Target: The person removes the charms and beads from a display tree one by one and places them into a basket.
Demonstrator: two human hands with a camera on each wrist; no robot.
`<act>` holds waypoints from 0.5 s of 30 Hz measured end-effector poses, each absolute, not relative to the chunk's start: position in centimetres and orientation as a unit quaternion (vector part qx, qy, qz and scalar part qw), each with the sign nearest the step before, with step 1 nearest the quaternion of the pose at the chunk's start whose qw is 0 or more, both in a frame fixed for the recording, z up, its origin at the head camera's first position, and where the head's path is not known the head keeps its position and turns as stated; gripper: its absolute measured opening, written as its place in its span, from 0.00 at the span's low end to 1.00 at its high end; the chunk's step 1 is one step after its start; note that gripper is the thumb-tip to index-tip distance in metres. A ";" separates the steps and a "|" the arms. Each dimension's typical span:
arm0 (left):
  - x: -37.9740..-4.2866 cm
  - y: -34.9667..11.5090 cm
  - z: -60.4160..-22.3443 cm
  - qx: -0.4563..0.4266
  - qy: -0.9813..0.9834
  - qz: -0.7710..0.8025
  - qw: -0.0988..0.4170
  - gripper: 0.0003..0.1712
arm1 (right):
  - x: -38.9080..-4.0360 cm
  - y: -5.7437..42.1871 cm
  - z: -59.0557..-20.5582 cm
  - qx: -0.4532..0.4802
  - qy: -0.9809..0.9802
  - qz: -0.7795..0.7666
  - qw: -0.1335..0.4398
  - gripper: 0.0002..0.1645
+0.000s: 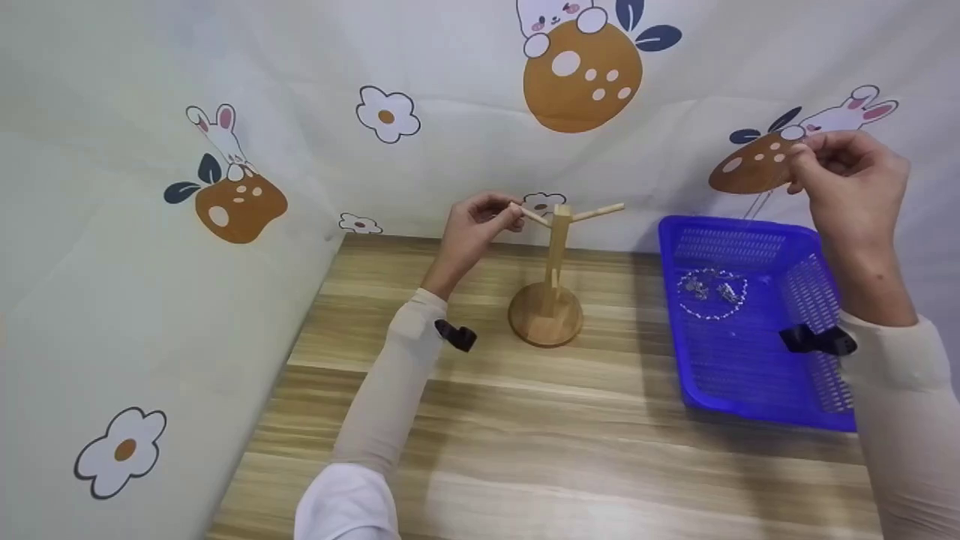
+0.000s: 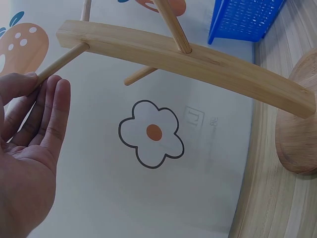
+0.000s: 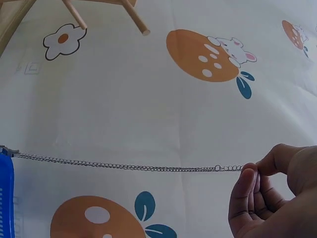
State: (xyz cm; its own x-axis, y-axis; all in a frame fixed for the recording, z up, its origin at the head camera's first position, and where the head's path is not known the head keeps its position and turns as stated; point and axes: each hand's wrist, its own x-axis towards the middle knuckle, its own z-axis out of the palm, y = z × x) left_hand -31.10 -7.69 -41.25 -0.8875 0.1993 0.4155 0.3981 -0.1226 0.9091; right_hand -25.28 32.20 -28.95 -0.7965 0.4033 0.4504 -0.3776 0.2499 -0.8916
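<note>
A wooden jewelry stand (image 1: 557, 255) with a round base and several slanting pegs stands upright near the wall. My left hand (image 1: 481, 223) pinches the end of one upper peg (image 2: 63, 63) between thumb and fingers. Up to the right, my right hand (image 1: 862, 187) holds one end of a thin silver chain necklace (image 3: 124, 166) between thumb and fingertips. The doubled chain hangs taut, and a small silver piece (image 3: 7, 151) at its lower end overlaps the basket's rim in the right wrist view.
A blue plastic basket (image 1: 765, 375) with perforated sides sits right of the stand. Inside lie a white beaded strand (image 1: 712, 317) and small silvery jewelry pieces (image 1: 727, 292). Behind the wood-grain table (image 1: 525, 420) hangs a printed cloth (image 1: 465, 165) with flowers and rabbits.
</note>
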 end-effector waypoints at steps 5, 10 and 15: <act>-31.0 -7.7 -41.2 -0.222 -0.665 -0.709 0.072 0.10 | -25.0 33.1 -29.1 -0.033 -0.743 0.590 0.316 0.04; -31.1 -7.8 -41.2 -0.221 -0.667 -0.708 0.072 0.10 | -24.8 34.0 -29.5 -0.046 -0.735 0.602 0.309 0.06; -31.1 -7.7 -41.2 -0.222 -0.666 -0.708 0.073 0.08 | -24.8 35.2 -30.4 -0.067 -0.744 0.599 0.288 0.07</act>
State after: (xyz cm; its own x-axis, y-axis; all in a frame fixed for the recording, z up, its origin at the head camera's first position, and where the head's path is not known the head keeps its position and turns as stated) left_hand -31.08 -7.70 -41.24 -0.8906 0.1927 0.4119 0.3992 -0.1026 0.9111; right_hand -24.80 35.22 -30.35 -0.8245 0.4458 0.3486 -0.2452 0.2738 -0.9300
